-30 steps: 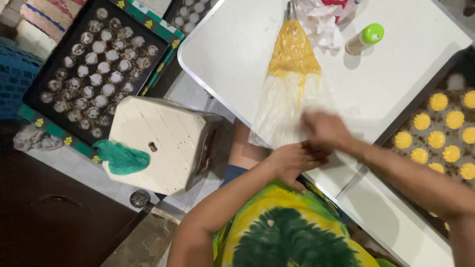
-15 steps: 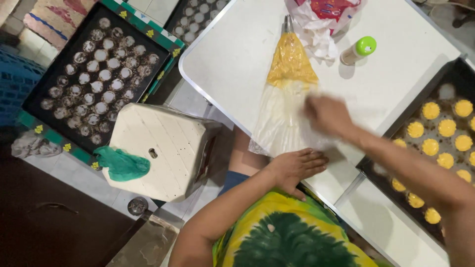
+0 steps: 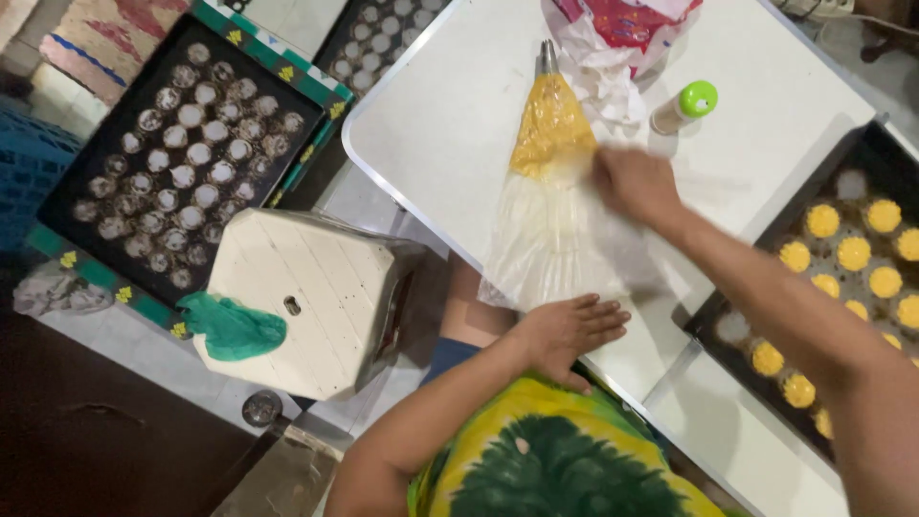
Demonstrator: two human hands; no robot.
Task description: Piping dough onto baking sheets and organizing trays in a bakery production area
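Yellow batter fills the tip end of the clear piping bag (image 3: 553, 206), which lies flat on the white bench (image 3: 450, 124). The right hand (image 3: 634, 184) rests on the bag's middle, blurred, so I cannot tell its grip; the left hand (image 3: 567, 330), fingers spread flat, pins the bag's loose open end. Best, I'd judge, to press steadily toward the tip, keeping that end held down.

Bare arms, yellow-and-green tie-dye shirt with a dark green swirl
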